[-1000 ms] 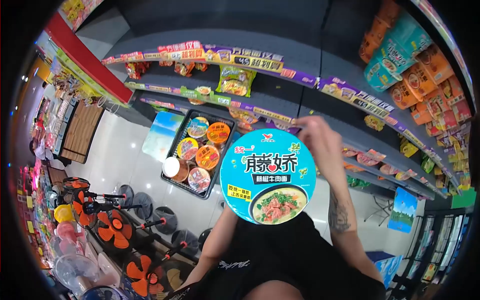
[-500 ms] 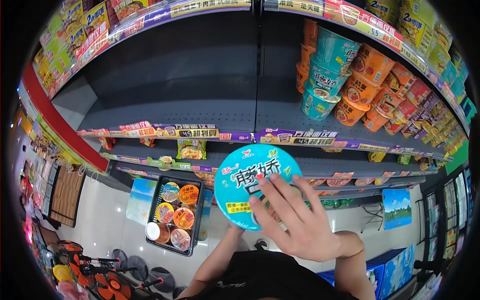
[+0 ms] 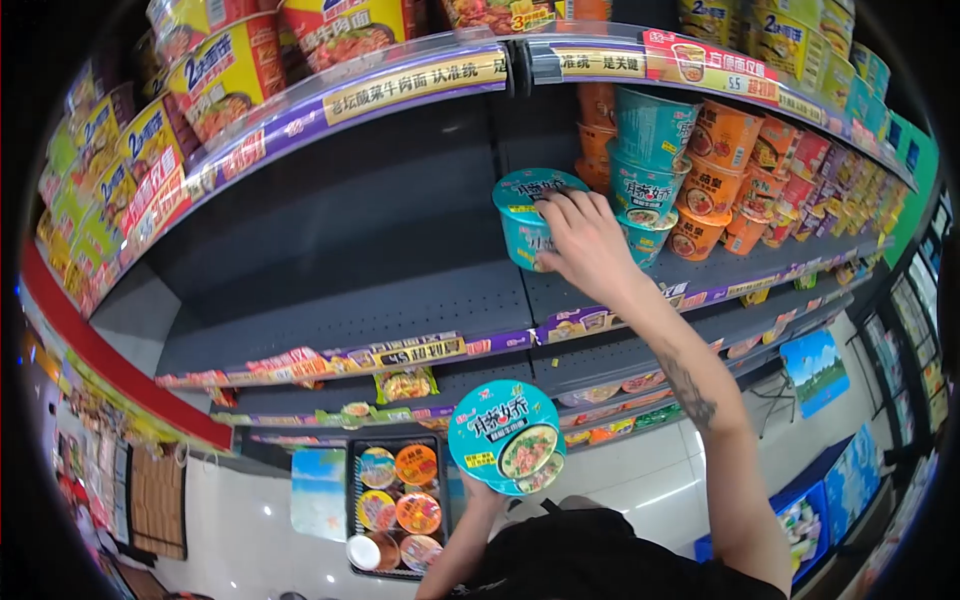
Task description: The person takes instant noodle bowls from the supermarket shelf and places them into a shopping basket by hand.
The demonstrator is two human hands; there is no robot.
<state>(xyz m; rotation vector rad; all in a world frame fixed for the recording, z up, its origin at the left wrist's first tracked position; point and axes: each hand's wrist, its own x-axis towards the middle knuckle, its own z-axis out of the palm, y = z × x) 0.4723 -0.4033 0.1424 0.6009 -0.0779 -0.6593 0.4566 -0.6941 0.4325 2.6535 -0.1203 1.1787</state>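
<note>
Right hand [image 3: 588, 240] grips a round teal noodle tub with a printed paper lid [image 3: 525, 238], fingers over the lid's rim and thumb against the front wall. Whether its base touches the dark grey metal shelf [image 3: 400, 310] cannot be told. A level tub and a light pinch on the rim should serve best, since hard pressure could dent the lid.

Left hand [image 3: 483, 494] holds another teal tub, lid tilted towards the camera [image 3: 503, 430], near the black plastic basket of assorted tubs [image 3: 398, 441]; a steady support from below would suit it.

Just right of the raised tub stands a stack of teal tubs [image 3: 645, 190], so knuckles need care there. More room lies to its left. The purple-and-yellow price strip [image 3: 440, 350] edges the shelf below, and the upper shelf's strip [image 3: 420, 90] limits lifting.
</note>
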